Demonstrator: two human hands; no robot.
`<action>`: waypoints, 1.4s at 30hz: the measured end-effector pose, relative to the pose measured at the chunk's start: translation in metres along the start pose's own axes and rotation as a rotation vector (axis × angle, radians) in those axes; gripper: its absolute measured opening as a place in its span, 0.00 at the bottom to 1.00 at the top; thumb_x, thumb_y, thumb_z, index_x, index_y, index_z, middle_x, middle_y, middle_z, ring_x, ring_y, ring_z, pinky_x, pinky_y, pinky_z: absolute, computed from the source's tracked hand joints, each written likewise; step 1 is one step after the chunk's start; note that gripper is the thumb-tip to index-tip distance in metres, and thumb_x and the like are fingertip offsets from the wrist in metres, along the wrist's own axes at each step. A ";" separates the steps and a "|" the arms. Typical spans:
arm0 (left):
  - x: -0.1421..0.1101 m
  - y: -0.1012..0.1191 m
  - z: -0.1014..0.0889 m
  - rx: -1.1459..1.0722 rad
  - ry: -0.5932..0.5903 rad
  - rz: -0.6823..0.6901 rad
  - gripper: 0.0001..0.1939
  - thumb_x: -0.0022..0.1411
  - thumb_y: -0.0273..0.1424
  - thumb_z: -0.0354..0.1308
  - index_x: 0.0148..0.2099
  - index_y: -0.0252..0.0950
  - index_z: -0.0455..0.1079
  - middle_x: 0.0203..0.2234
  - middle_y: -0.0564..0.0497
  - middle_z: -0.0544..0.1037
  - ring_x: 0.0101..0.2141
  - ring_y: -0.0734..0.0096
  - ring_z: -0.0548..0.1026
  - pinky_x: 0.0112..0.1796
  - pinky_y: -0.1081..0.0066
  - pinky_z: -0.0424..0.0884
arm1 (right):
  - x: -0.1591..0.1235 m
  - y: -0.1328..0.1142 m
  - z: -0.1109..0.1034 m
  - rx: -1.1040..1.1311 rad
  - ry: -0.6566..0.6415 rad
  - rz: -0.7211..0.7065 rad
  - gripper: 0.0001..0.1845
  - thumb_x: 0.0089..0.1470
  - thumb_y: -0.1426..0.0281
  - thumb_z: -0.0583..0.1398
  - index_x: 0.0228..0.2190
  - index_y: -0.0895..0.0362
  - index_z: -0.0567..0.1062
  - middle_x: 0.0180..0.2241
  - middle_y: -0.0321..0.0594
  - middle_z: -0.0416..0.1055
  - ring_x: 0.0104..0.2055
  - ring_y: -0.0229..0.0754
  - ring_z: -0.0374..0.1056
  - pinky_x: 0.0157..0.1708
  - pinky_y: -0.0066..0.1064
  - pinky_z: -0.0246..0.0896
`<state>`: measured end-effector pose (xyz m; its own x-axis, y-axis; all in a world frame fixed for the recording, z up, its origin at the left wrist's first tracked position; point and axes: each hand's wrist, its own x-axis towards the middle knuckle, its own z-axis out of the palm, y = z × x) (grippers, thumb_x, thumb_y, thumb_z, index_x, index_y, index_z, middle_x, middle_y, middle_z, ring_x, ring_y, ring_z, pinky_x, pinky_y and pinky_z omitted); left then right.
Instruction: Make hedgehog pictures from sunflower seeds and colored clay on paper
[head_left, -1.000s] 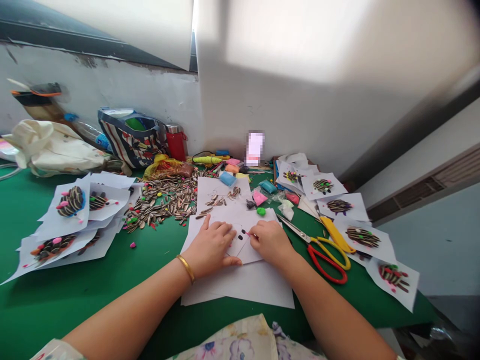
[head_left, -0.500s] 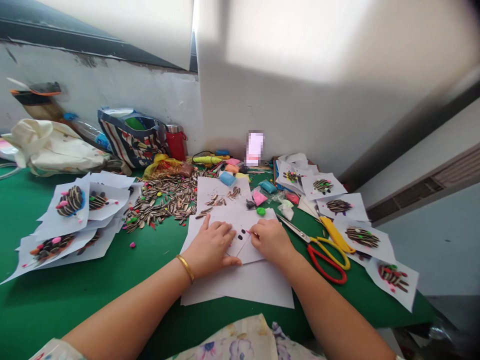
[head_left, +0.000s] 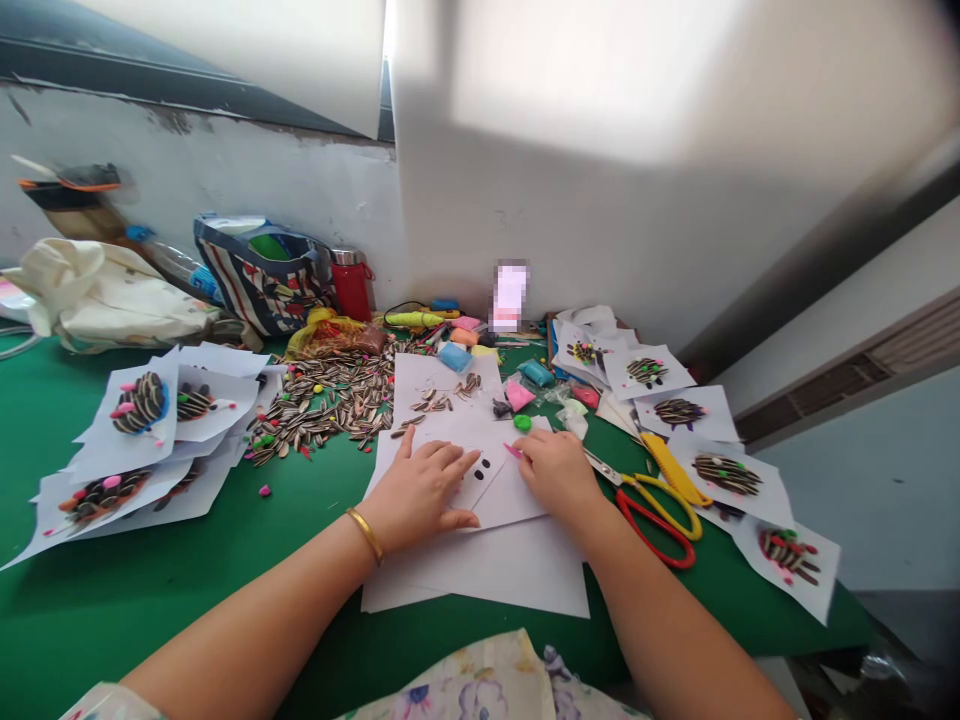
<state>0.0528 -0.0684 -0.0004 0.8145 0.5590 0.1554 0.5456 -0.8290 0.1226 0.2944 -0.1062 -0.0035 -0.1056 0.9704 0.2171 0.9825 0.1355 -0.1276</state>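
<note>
My left hand lies spread out on a small white paper card, which rests on larger white sheets. Beside its fingertips, small black dabs sit on the card; the fingers cover part of it. Between thumb and finger, my right hand pinches a small pink piece of modelling clay to the right of the dabs. A green lump of clay is just beyond this hand. Scissors with red and yellow handles lie to its right, tips hidden behind the hand.
Sunflower seeds are heaped at the back left. Cards bearing seed-and-clay figures lie in a left stack and a right row. Coloured clay packs, a yellow utility knife, a red flask and bags stand around.
My right hand has drawn back to the right, away from the black dabs, with the pink clay still in its pinch. The left hand stays on the card, shifted very slightly left.
</note>
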 end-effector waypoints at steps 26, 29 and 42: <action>0.001 0.001 -0.012 0.116 0.112 0.123 0.33 0.61 0.52 0.55 0.67 0.63 0.51 0.65 0.47 0.57 0.65 0.53 0.54 0.62 0.36 0.32 | -0.001 -0.017 -0.009 1.043 -0.145 0.136 0.11 0.56 0.63 0.57 0.28 0.57 0.71 0.26 0.33 0.66 0.29 0.36 0.61 0.30 0.27 0.57; 0.002 0.000 -0.012 0.123 0.119 0.116 0.33 0.61 0.51 0.55 0.67 0.62 0.51 0.65 0.47 0.57 0.64 0.53 0.54 0.62 0.37 0.34 | 0.000 -0.016 -0.012 1.087 -0.173 0.137 0.12 0.57 0.62 0.56 0.29 0.57 0.72 0.27 0.34 0.68 0.31 0.37 0.63 0.33 0.28 0.60; 0.003 -0.005 -0.013 0.032 0.220 0.156 0.27 0.62 0.46 0.59 0.63 0.56 0.62 0.62 0.47 0.63 0.61 0.53 0.61 0.63 0.39 0.41 | 0.002 -0.012 -0.002 0.903 -0.150 0.135 0.06 0.51 0.70 0.57 0.29 0.57 0.74 0.27 0.34 0.71 0.28 0.36 0.63 0.30 0.27 0.57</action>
<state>0.0503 -0.0620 0.0124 0.8288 0.4113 0.3793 0.4254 -0.9036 0.0502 0.2826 -0.1061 0.0001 -0.0795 0.9965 0.0254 0.5021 0.0620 -0.8626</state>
